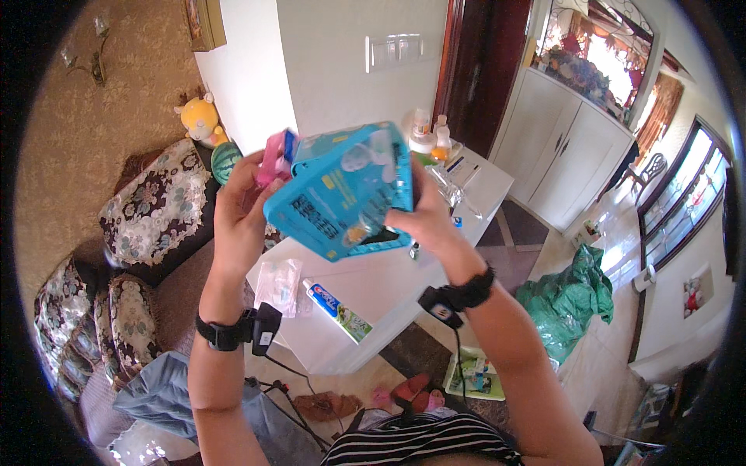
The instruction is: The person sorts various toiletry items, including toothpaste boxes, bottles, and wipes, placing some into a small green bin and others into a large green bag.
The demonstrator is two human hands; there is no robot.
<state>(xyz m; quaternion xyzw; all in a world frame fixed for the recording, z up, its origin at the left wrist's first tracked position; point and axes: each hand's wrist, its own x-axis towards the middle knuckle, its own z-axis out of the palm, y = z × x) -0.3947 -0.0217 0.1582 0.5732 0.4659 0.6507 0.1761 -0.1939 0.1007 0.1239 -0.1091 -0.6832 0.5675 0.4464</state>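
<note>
My right hand point(431, 215) grips one side of a blue printed plastic basket point(326, 201), which is tilted in the air above the white table point(384, 274). At the basket's other end, my left hand point(239, 204) holds a small pink and blue packet point(276, 157) against the rim. What lies inside the basket is hidden from view. Below my hands, a toothpaste box point(337, 311) and a clear plastic wrapper point(278, 286) lie on the table.
Bottles point(442, 137) and crumpled clear wrapping point(451, 186) are on the table's far end. A green tray point(475, 376) with small items, slippers point(411, 391) and a green plastic bag point(568, 303) are on the floor. A covered sofa point(157, 209) stands at the left.
</note>
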